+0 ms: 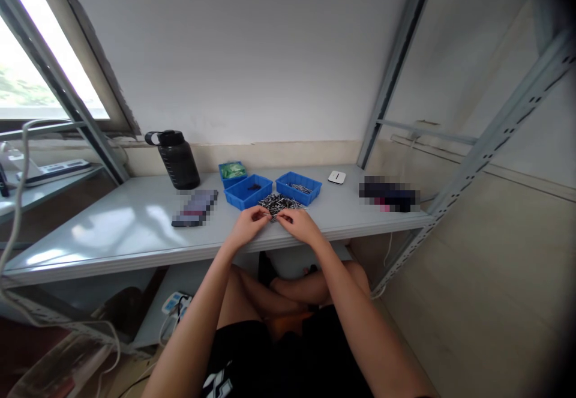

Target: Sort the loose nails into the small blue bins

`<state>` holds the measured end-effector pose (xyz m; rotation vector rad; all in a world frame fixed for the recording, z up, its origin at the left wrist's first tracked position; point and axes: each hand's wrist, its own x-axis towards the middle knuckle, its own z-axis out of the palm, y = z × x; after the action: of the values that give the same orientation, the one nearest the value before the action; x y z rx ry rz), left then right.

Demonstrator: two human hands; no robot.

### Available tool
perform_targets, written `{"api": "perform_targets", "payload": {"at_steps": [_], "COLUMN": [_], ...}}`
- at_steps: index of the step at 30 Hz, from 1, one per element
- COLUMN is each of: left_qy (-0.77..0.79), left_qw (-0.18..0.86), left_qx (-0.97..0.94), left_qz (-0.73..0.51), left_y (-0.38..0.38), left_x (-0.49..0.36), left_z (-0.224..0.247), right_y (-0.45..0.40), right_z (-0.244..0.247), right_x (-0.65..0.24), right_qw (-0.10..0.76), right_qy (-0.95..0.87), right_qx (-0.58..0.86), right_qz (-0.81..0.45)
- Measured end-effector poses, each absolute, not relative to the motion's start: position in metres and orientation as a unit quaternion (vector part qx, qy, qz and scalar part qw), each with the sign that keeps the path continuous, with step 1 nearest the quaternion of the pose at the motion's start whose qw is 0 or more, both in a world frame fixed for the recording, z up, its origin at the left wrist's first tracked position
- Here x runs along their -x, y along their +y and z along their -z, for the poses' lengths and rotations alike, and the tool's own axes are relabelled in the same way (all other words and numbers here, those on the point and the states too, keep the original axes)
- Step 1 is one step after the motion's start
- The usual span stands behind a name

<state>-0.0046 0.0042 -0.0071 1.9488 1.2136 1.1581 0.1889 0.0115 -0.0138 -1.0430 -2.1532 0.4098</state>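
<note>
A pile of small black and silver metal pieces (pixel 279 202) lies on the grey shelf table (pixel 148 230). At its near left edge is my left hand (pixel 250 224), its fingers pinched together. My right hand (pixel 299 224) is closed the same way at the near right edge, fingertips close to the left ones. What either hand holds is too small to make out. Behind the pile, a blue bin (pixel 249 192) on the left has a few dark pieces inside. The blue bin on the right (pixel 299 188) holds silver pieces. A smaller blue bin (pixel 233 172) with green contents stands farther back.
A black bottle (pixel 180 161) and a blurred phone-like item (pixel 195 208) are on the left. A white square item (pixel 337 177) and blurred dark items (pixel 389 194) lie right. Metal posts flank the table; my crossed legs are below its front edge.
</note>
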Motion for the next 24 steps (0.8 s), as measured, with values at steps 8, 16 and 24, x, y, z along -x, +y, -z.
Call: {"api": "perform_targets", "payload": {"at_steps": [8, 16, 24], "left_qy": [0.423, 0.455, 0.457], "left_qw": [0.383, 0.298, 0.257], "left_qx": [-0.685, -0.728, -0.758], "left_qz": [-0.454, -0.418, -0.389], "left_y": [0.0065, 0.0046, 0.0031], "left_x": [0.0041, 0.0047, 0.0019], "left_z": [0.0110, 0.0090, 0.0066], "right_y": [0.0103, 0.0115, 0.0133], "right_z": [0.0123, 0.0113, 0.0122], "right_x": [-0.1888, -0.1890, -0.1906], "right_qw": [0.357, 0.376, 0.360], "right_qy": [-0.821, -0.807, -0.819], "right_qx": [0.415, 0.413, 0.394], "right_qz": [-0.161, -0.190, -0.209]}}
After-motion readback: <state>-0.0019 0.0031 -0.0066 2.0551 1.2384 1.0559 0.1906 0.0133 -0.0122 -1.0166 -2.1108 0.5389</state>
